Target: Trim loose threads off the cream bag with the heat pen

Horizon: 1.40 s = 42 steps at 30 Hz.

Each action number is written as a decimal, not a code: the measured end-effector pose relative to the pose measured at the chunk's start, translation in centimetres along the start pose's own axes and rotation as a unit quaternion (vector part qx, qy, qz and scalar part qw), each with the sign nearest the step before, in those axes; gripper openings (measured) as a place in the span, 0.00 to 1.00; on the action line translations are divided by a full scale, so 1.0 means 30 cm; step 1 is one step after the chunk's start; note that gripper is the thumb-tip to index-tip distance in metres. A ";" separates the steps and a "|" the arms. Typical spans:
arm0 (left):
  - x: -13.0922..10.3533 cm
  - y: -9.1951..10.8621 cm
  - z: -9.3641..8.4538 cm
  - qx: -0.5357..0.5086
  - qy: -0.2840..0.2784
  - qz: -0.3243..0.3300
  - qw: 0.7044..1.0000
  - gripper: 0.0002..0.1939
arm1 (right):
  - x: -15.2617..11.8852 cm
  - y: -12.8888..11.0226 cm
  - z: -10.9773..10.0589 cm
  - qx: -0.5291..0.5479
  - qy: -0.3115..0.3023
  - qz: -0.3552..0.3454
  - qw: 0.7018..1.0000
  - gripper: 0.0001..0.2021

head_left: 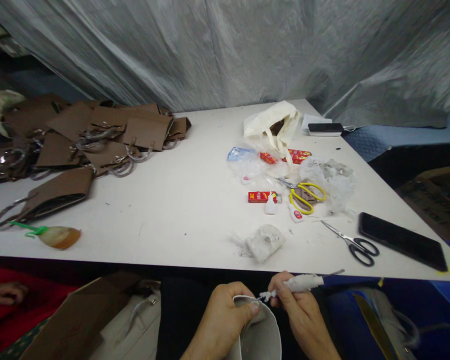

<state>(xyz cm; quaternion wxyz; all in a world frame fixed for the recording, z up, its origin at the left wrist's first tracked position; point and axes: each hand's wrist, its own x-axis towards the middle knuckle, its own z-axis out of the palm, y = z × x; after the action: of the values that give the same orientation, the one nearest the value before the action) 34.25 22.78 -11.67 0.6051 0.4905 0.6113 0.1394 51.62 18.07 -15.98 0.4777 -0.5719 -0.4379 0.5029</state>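
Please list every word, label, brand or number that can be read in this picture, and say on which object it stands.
No text here can be read with certainty.
Red box near the yellow-handled scissors: light lettering, too blurred to read.
Red packets beside the cream cloth bag: yellow print, too small to read.
Small white glue bottle: red label, unreadable.
Black phone and brown bags: no visible text.

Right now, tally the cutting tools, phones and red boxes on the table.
Scissors: 2, yellow-handled scissors and black-handled scissors
Phones: 2, black phone and far phone
Red boxes: 3
Total: 7
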 end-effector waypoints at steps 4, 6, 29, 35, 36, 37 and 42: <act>0.004 -0.013 0.004 -0.030 -0.002 0.007 1.000 0.08 | 0.001 -0.011 -0.014 -0.025 -0.015 -0.010 1.000 0.24; 0.005 -0.015 0.003 -0.045 -0.004 0.011 0.999 0.08 | 0.002 -0.013 -0.022 -0.025 -0.033 -0.019 0.999 0.24; 0.026 -0.120 -0.094 -0.176 -0.001 -0.016 0.984 0.21 | 0.131 -0.066 -0.036 -0.137 0.120 -0.169 0.969 0.10; -0.006 -0.177 -0.143 -0.134 -0.045 0.031 0.989 0.29 | 0.167 -0.078 -0.037 -0.230 0.077 -0.221 0.945 0.09; -0.013 -0.185 -0.146 -0.131 -0.048 0.035 0.990 0.30 | 0.172 -0.081 -0.038 -0.251 0.069 -0.226 0.939 0.09; -0.019 -0.192 -0.148 -0.136 -0.049 0.034 0.989 0.30 | 0.177 -0.085 -0.038 -0.271 0.059 -0.230 0.933 0.10; -0.050 -0.186 -0.145 -0.222 -0.040 -0.013 0.974 0.26 | 0.188 -0.090 -0.044 -0.320 0.041 -0.242 0.915 0.10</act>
<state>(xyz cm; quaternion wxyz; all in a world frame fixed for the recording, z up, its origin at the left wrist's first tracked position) 27.70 20.79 -14.03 0.7247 0.3414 0.5465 0.2442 53.50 23.90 -14.14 0.3940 -0.5903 -0.6808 0.1812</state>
